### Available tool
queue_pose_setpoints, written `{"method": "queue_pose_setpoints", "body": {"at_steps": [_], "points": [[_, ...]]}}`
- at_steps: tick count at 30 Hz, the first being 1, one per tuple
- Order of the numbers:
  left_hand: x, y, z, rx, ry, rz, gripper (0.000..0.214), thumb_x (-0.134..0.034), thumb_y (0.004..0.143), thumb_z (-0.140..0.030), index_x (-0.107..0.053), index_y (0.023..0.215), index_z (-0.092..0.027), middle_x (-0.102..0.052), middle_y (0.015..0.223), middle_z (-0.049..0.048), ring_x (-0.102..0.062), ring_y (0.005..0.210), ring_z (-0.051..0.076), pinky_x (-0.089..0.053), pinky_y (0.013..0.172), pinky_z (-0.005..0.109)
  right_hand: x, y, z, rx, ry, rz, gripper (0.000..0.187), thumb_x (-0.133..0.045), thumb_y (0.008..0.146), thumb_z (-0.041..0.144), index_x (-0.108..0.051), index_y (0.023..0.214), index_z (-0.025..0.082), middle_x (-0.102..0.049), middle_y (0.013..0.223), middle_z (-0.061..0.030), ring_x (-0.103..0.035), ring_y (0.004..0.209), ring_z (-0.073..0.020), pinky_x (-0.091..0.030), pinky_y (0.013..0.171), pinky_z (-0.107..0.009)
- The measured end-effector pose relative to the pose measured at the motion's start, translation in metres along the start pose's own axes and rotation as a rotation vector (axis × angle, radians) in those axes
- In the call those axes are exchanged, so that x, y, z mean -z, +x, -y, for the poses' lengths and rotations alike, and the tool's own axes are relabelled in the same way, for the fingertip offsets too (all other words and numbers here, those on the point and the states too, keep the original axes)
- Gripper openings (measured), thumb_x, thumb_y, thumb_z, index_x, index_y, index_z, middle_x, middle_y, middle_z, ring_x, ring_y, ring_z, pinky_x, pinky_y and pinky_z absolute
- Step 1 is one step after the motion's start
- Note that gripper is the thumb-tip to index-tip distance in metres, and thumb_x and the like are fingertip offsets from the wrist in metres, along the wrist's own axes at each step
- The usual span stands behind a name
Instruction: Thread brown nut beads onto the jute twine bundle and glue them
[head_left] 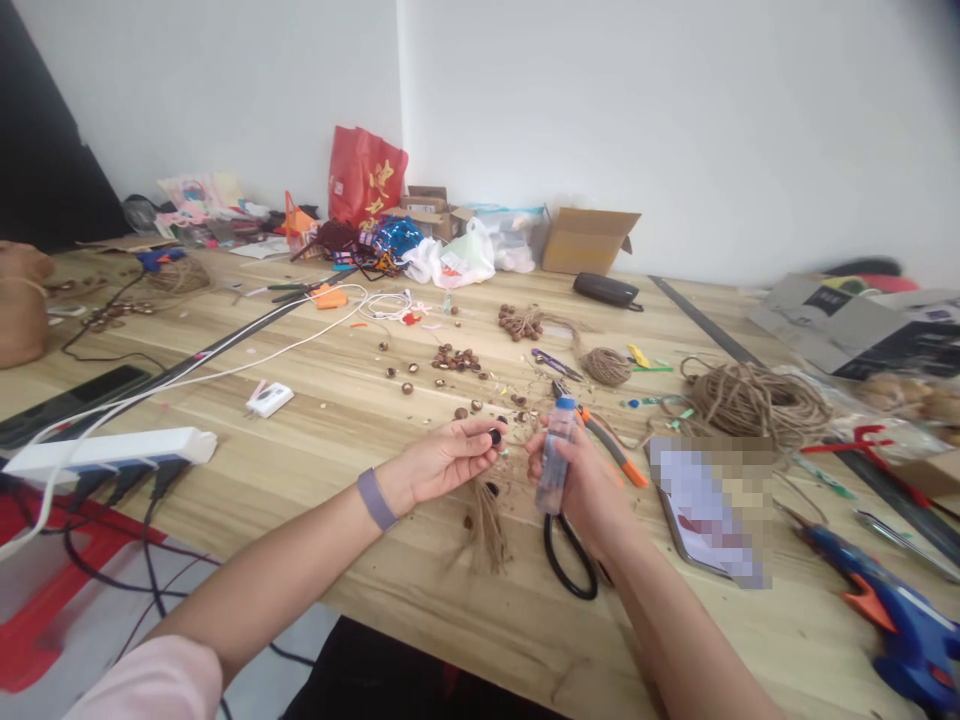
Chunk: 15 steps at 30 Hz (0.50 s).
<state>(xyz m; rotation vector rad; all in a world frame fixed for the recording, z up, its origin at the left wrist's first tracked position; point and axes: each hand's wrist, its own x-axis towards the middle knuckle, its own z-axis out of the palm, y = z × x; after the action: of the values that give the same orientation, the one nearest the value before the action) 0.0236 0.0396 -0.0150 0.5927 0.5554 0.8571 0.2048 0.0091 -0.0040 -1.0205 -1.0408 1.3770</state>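
My left hand [442,462], with a purple band on its wrist, pinches a small dark round bead [495,436] between thumb and fingertips. Below it a bundle of frayed jute twine [486,520] lies on the wooden table [337,470]. My right hand [581,480] is wrapped round a clear glue bottle [555,455] with a blue cap, held upright close to the bead. Black-handled scissors [570,565] lie under my right wrist.
Loose brown beads [457,360], twine coils [750,400], orange-handled pliers [611,450], a phone [709,505] and a blue glue gun [892,610] surround the hands. A white power strip [112,450] with cables lies left. Boxes and bags line the far wall.
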Motion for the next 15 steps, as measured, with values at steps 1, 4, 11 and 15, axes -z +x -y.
{"method": "queue_pose_setpoints", "body": {"at_steps": [1, 4, 11, 15], "points": [[0.0, 0.0, -0.001, -0.006, -0.002, -0.013, 0.021, -0.071, 0.073, 0.0, -0.067, 0.091, -0.009, -0.066, 0.07, 0.0016, -0.063, 0.064, 0.005, -0.049, 0.064, 0.012, 0.001, 0.0, 0.003, -0.02, 0.044, 0.024, 0.033, -0.064, 0.071, 0.041, -0.053, 0.097, 0.024, -0.062, 0.076, 0.0019, -0.053, 0.058, -0.0134, -0.042, 0.053, -0.026], [0.0, 0.0, -0.002, -0.035, 0.007, -0.034, 0.023, -0.071, 0.071, 0.003, -0.067, 0.089, -0.009, -0.066, 0.07, 0.0012, -0.065, 0.063, 0.006, -0.05, 0.066, 0.013, 0.004, -0.003, 0.012, -0.028, 0.059, 0.059, 0.039, -0.066, 0.071, 0.04, -0.05, 0.104, 0.027, -0.065, 0.082, 0.0009, -0.052, 0.053, -0.0126, -0.04, 0.049, -0.026], [0.001, 0.002, -0.001, -0.069, 0.021, -0.068, 0.024, -0.071, 0.07, 0.003, -0.068, 0.091, -0.01, -0.068, 0.073, 0.0022, -0.066, 0.065, 0.008, -0.052, 0.068, 0.015, 0.013, -0.011, 0.025, 0.015, 0.107, 0.052, 0.033, -0.07, 0.068, 0.05, -0.051, 0.083, 0.028, -0.068, 0.078, -0.0003, -0.049, 0.043, -0.011, -0.04, 0.044, -0.026], [0.002, 0.003, 0.0, -0.072, 0.0, -0.08, 0.025, -0.071, 0.071, 0.002, -0.069, 0.093, -0.01, -0.07, 0.078, 0.0033, -0.066, 0.068, 0.007, -0.052, 0.072, 0.016, 0.017, -0.015, 0.027, -0.112, 0.19, 0.015, 0.041, -0.066, 0.063, 0.056, -0.061, 0.094, 0.03, -0.065, 0.065, -0.0009, -0.051, 0.041, -0.0127, -0.04, 0.041, -0.026]]}}
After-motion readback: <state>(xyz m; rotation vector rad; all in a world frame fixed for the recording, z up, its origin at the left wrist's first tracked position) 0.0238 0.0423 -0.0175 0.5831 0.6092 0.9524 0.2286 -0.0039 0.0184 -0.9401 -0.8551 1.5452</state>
